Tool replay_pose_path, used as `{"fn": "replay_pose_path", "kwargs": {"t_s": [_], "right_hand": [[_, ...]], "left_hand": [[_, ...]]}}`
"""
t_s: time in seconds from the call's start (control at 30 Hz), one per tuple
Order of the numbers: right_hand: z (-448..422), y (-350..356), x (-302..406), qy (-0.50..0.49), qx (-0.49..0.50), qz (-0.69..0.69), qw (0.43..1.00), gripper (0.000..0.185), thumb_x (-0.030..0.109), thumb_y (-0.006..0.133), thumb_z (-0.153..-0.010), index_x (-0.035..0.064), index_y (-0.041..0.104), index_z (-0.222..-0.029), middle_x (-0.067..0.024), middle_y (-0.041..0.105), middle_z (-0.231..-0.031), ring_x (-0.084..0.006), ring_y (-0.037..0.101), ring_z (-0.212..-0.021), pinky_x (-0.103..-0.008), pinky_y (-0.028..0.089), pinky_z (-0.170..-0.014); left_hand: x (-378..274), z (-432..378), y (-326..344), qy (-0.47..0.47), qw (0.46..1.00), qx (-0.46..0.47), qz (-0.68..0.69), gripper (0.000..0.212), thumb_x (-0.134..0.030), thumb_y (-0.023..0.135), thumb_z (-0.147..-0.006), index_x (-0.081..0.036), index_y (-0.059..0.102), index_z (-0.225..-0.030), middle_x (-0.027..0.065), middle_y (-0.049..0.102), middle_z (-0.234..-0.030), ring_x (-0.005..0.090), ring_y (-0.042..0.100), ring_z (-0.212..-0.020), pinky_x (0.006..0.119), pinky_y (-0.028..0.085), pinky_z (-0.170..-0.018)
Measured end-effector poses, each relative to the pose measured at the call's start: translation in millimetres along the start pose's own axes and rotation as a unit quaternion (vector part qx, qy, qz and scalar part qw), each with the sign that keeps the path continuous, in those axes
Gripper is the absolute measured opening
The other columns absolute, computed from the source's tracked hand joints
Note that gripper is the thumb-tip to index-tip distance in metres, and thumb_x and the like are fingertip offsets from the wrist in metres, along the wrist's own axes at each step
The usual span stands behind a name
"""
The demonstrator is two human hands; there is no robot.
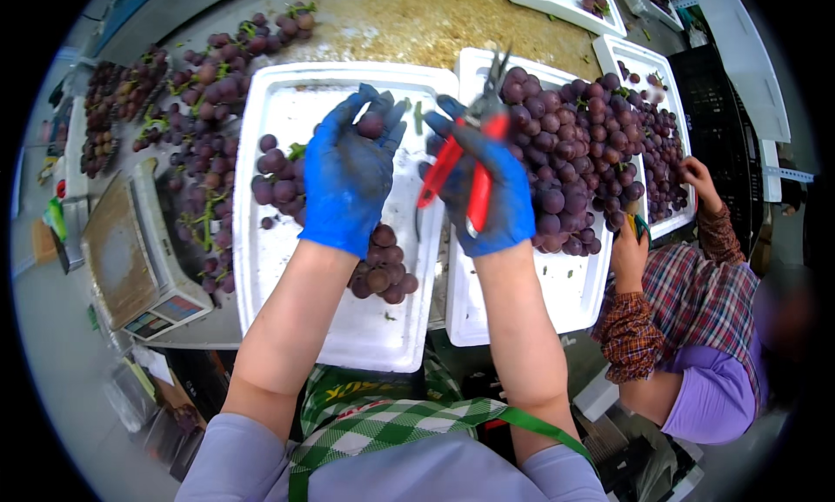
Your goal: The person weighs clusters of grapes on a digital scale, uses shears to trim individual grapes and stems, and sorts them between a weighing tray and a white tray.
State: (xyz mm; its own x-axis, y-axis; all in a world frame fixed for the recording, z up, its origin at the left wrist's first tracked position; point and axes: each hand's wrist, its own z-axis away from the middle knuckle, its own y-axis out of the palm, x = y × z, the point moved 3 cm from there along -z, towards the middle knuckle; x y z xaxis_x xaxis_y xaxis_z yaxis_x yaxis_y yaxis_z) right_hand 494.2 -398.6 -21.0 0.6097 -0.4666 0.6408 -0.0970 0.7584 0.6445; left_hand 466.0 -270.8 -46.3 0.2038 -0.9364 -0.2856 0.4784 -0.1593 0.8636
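Observation:
Both my hands wear blue gloves with dark stains. My left hand is over a white foam tray, palm up, with a single purple grape held at its fingers. Red-handled snips are in my right hand, blades pointing up and away from me; it is above the gap between two trays. Bunches of grapes lie in the left tray, partly hidden by my left hand. A large heap of purple grapes fills much of the right foam tray.
Loose grape bunches cover the table's left part, beside a weighing scale. At the right, a co-worker's hand holds yellow-and-green-handled scissors near another foam tray. More trays stand at the far right.

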Motion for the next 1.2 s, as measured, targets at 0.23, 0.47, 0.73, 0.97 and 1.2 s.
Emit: {"fn": "replay_pose_path", "kwargs": {"t_s": [0.23,0.47,0.73,0.97,1.2], "right_hand": [[59.7,-32.5,5.1,0.031,-0.028,-0.017,0.999,0.049,0.008,0.055,-0.072,0.0022,0.042,-0.119,-0.0101,0.054,-0.104,-0.0166,0.052,-0.087,-0.0314,0.045,-0.072],[93.1,-30.3,11.9,0.165,0.079,0.326,0.928,0.052,0.013,0.059,-0.070,0.0048,0.045,-0.119,-0.0064,0.057,-0.098,-0.0125,0.051,-0.089,-0.0249,0.040,-0.078],[71.4,-16.7,21.2,0.147,0.191,0.720,0.650,0.060,0.023,0.061,-0.068,-0.0006,0.040,-0.119,-0.0189,0.057,-0.092,-0.0267,0.057,-0.086,-0.0309,0.043,-0.078],[45.4,19.6,24.3,0.174,0.235,0.864,0.411,0.044,0.015,0.054,-0.067,0.0023,0.048,-0.110,-0.0216,0.057,-0.086,-0.0334,0.057,-0.079,-0.0376,0.046,-0.069],[15.1,12.9,4.8,0.107,0.292,0.882,0.353,0.028,0.018,0.052,-0.069,0.0030,0.059,-0.092,-0.0201,0.059,-0.089,-0.0334,0.057,-0.083,-0.0369,0.046,-0.072]], "left_hand": [[-55.5,40.2,1.4,0.071,0.971,-0.003,-0.228,0.041,-0.016,0.048,-0.082,0.000,0.040,-0.119,0.0145,0.047,-0.112,0.0283,0.046,-0.103,0.038,0.034,-0.092],[-85.2,143.3,-58.9,0.055,0.931,-0.115,-0.342,0.048,-0.018,0.049,-0.081,-0.001,0.035,-0.123,0.0165,0.046,-0.116,0.0269,0.048,-0.105,0.036,0.035,-0.092],[-27.8,170.4,-117.2,-0.077,0.941,-0.163,-0.286,0.058,-0.020,0.051,-0.082,-0.002,0.023,-0.130,0.0149,0.048,-0.112,0.0250,0.048,-0.103,0.036,0.035,-0.091],[-15.4,155.9,-114.3,-0.076,0.935,-0.169,-0.303,0.068,-0.021,0.055,-0.080,-0.004,0.016,-0.133,0.0122,0.042,-0.117,0.0225,0.046,-0.105,0.036,0.033,-0.091],[-14.6,150.9,-97.2,-0.081,0.872,-0.194,-0.442,0.079,-0.026,0.060,-0.077,-0.010,0.009,-0.135,0.0134,0.036,-0.124,0.0227,0.042,-0.110,0.039,0.036,-0.087]]}}
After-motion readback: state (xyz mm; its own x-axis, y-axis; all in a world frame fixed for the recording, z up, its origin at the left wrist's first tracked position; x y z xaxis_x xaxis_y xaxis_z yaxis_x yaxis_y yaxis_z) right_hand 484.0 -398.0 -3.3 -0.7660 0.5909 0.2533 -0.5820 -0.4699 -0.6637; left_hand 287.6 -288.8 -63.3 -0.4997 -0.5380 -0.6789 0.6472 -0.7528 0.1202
